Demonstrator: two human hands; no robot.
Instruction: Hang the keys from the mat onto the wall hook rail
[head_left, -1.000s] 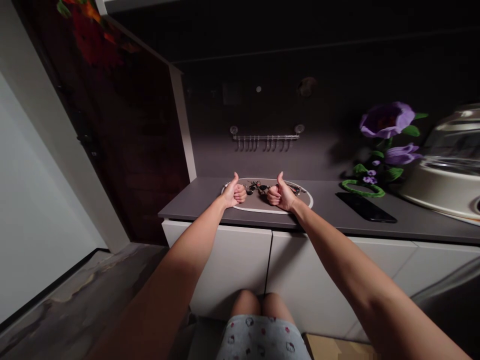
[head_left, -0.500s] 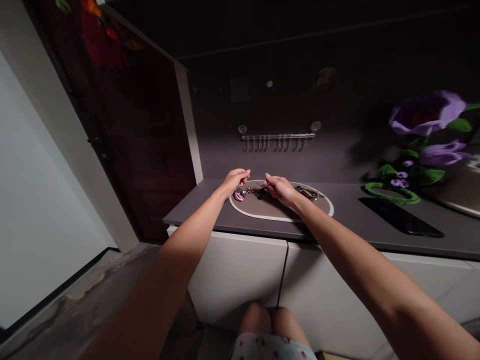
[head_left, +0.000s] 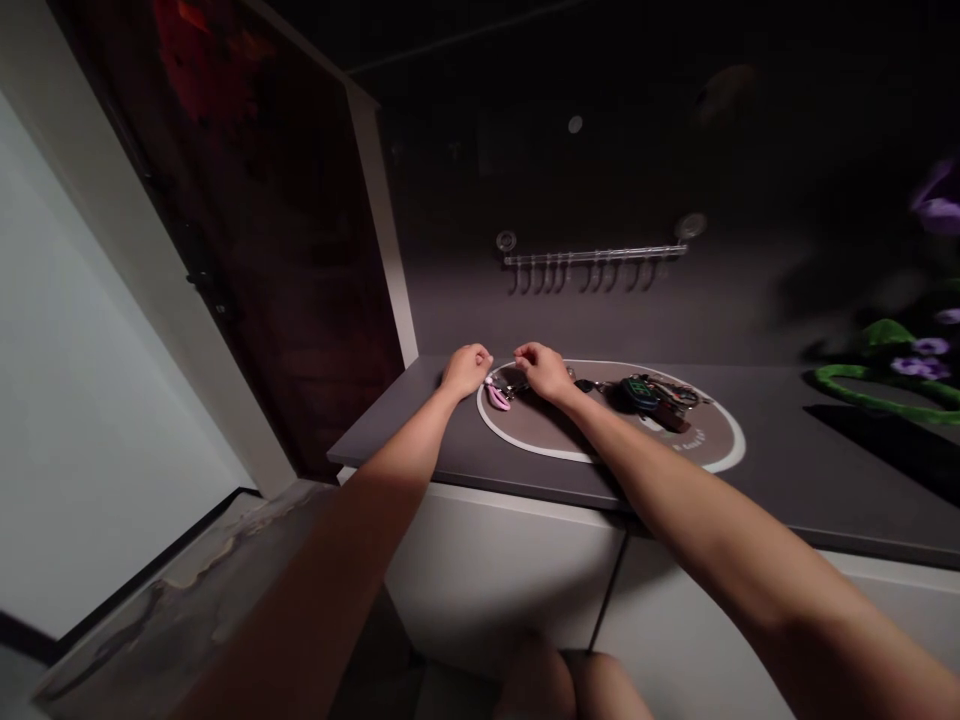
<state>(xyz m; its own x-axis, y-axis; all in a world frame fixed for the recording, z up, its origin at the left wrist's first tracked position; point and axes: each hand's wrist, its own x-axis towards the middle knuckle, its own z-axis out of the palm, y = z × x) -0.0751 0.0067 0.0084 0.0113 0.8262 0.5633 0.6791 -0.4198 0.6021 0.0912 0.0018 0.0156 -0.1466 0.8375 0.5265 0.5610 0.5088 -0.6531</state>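
My left hand (head_left: 465, 371) is over the left end of an oval mat (head_left: 540, 437), its fingers curled in. Just right of it lies a pink strap (head_left: 497, 397) with small metal pieces. My right hand (head_left: 543, 371) is a short way to the right, thumb and fingers bent together above dark key-like items (head_left: 517, 386) that it partly covers. Whatever either hand pinches is hidden or too small to name. Farther right on the mat sit a dark round-cornered fob with a green marking (head_left: 638, 393) and a bunch of keys (head_left: 679, 395).
A clear rail with several hooks (head_left: 596, 256) is fixed to the wall behind. At right on the grey counter (head_left: 405, 424) lie a dark flat slab (head_left: 885, 440) and a green ring (head_left: 847, 386) with purple flowers. White cabinet doors (head_left: 510, 560) stand below; a dark door (head_left: 292, 260) is at left.
The view has shifted left and closer, so the mat, rail and flowers appear farther right. Both hands are lower over the mat's left part. The fob and keys at right now show more fully.
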